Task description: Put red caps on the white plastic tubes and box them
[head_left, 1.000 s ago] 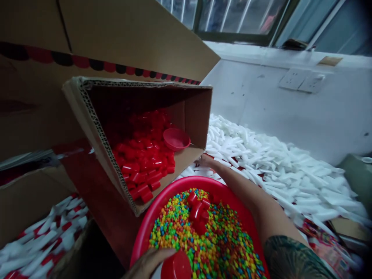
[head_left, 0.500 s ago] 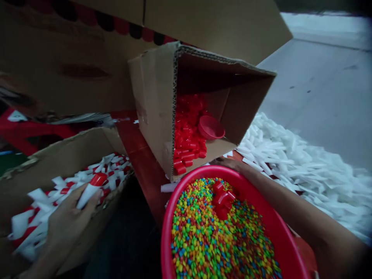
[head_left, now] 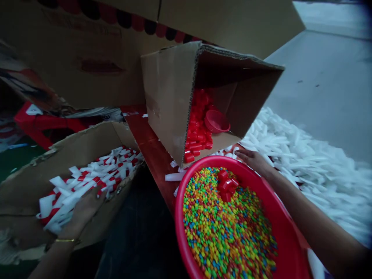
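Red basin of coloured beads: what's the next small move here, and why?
Probably lift the red caps off the coloured beads with the right hand. They sit loose in a cluster on top, and that hand is empty, beside the rim of the red basin, while the left hand rests on the white tubes.
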Demonstrator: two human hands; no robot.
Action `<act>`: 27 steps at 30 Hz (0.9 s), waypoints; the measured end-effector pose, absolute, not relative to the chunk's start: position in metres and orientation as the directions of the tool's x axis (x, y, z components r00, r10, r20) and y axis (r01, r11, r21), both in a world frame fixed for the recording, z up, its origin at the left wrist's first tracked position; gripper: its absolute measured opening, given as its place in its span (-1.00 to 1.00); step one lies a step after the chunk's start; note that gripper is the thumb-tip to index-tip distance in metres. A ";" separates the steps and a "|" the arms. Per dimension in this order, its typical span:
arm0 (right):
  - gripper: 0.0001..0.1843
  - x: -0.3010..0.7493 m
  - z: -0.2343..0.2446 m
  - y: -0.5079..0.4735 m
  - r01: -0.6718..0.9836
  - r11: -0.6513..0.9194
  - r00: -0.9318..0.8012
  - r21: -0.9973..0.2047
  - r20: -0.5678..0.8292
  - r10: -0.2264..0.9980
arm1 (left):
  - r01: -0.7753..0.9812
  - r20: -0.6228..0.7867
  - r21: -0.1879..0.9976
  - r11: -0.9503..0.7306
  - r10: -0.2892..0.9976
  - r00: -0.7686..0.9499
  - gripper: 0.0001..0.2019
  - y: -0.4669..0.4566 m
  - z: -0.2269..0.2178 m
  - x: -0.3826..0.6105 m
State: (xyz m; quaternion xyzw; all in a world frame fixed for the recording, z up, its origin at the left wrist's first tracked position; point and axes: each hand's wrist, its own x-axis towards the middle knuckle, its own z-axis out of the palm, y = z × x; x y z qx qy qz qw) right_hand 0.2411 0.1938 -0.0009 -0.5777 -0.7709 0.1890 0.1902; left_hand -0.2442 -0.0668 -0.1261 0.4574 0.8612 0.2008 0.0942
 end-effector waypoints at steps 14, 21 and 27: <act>-0.68 0.193 -0.003 0.028 0.947 0.321 -0.319 0.013 -0.093 0.943 | 0.955 -0.009 0.247 -0.162 0.985 0.170 -0.72 0.041 -0.049 -0.062; -0.71 0.212 0.003 0.026 0.922 0.375 -0.365 0.092 -0.109 0.925 | 0.968 -0.105 0.236 -0.085 0.988 0.113 -0.76 0.033 -0.036 -0.073; -0.78 0.216 0.009 0.014 0.900 0.402 -0.356 0.169 -0.248 0.901 | 0.786 -0.047 0.595 0.169 0.983 -0.175 -0.65 0.008 -0.002 -0.095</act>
